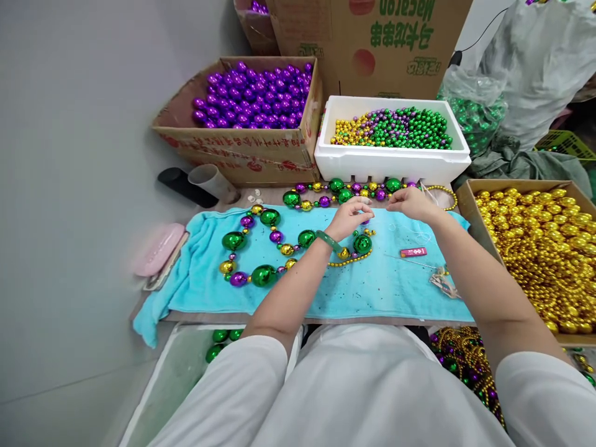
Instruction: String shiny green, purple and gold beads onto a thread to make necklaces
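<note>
My left hand (350, 217), with a green bangle on its wrist, is pinched shut at the end of a bead strand (261, 248) of large green, purple and gold balls lying looped on the turquoise towel (372, 288). A purple bead shows just under its fingers. My right hand (410, 202) is closed in a pinch a little to the right, fingertips pointing at the left hand; what it grips is too small to make out. A second finished strand (344, 191) lies along the towel's far edge.
Behind the towel stand a cardboard box of purple balls (254, 99) and a white foam box of small mixed beads (393, 127). A box of gold beads (544, 248) sits at the right. A red lighter (413, 252) lies on the towel, a pink case (158, 248) at the left.
</note>
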A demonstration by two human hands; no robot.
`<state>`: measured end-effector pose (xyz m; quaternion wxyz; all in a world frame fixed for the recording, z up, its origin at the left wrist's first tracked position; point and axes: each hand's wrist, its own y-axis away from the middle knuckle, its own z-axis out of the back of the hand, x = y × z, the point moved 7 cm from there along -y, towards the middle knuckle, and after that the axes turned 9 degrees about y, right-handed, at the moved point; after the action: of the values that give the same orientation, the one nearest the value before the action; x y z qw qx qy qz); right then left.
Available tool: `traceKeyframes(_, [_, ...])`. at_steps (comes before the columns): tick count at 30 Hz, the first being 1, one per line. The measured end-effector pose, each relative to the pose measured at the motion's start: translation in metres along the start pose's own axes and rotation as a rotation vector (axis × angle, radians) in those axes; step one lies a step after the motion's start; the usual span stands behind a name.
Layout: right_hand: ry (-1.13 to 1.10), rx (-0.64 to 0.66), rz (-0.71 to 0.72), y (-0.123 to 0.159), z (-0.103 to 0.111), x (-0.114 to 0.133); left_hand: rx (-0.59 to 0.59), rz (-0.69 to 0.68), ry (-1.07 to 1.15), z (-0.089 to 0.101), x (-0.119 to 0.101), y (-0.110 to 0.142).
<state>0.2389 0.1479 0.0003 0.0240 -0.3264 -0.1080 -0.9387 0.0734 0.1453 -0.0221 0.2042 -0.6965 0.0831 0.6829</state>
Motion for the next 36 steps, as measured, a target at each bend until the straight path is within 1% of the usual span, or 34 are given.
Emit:
traceKeyframes(1, [-0.011,-0.017,-0.026,0.000,0.006,-0.004,-0.025,0.002,0.017,0.003,-0.004,0.004])
traceKeyframes(3, [-0.010,-0.073,-0.101,-0.001,0.018,-0.015,-0.056,0.047,0.099,0.006,-0.009,0.016])
traceKeyframes(5, [0.111,-0.179,-0.157,-0.001,0.031,-0.026,-0.052,0.124,0.189,0.002,-0.010,0.032])
traceKeyframes(6, [0.193,-0.230,-0.162,-0.002,0.035,-0.030,-0.042,0.157,0.219,-0.001,-0.011,0.042])
traceKeyframes(7, [0.269,-0.269,-0.153,-0.003,0.035,-0.032,-0.027,0.180,0.236,-0.005,-0.012,0.052])
traceKeyframes(8, [0.328,-0.285,-0.132,-0.005,0.031,-0.034,-0.012,0.197,0.243,-0.010,-0.012,0.063])
traceKeyframes(9, [0.360,-0.266,-0.099,-0.007,0.021,-0.035,0.006,0.211,0.245,-0.016,-0.011,0.074])
traceKeyframes(10, [0.367,-0.218,-0.060,-0.010,0.007,-0.035,0.026,0.228,0.246,-0.022,-0.009,0.085])
traceKeyframes(13, [0.356,-0.049,0.031,-0.018,-0.048,-0.034,0.083,0.279,0.265,-0.043,0.000,0.114])
traceKeyframes(15, [0.353,0.016,0.050,-0.021,-0.080,-0.034,0.114,0.280,0.263,-0.054,0.004,0.128])
traceKeyframes(16, [0.351,0.032,0.046,-0.023,-0.091,-0.034,0.119,0.266,0.251,-0.058,0.004,0.133])
traceKeyframes(18, [0.340,0.054,0.030,-0.027,-0.106,-0.036,0.111,0.229,0.221,-0.060,0.002,0.139])
traceKeyframes(19, [0.330,0.059,0.020,-0.029,-0.109,-0.037,0.099,0.212,0.208,-0.060,0.000,0.140])
traceKeyframes(21, [0.298,0.063,0.005,-0.033,-0.107,-0.036,0.079,0.193,0.198,-0.059,-0.004,0.141])
traceKeyframes(24, [0.211,0.046,-0.016,-0.034,-0.088,-0.032,0.086,0.203,0.202,-0.062,-0.004,0.142])
traceKeyframes(27, [0.104,0.012,-0.025,-0.027,-0.054,-0.021,0.111,0.246,0.210,-0.071,0.003,0.144])
traceKeyframes(29, [-0.025,-0.043,0.002,-0.015,-0.023,-0.009,0.116,0.262,0.192,-0.075,0.008,0.145])
traceKeyframes(31, [-0.270,-0.152,0.070,0.002,0.015,0.007,0.091,0.263,0.165,-0.074,0.013,0.144])
traceKeyframes(33, [-0.444,-0.265,0.151,0.023,0.053,0.024,0.033,0.240,0.132,-0.068,0.016,0.141])
traceKeyframes(36, [-0.574,-0.394,0.240,0.054,0.100,0.045,-0.096,0.147,0.093,-0.054,0.017,0.131])
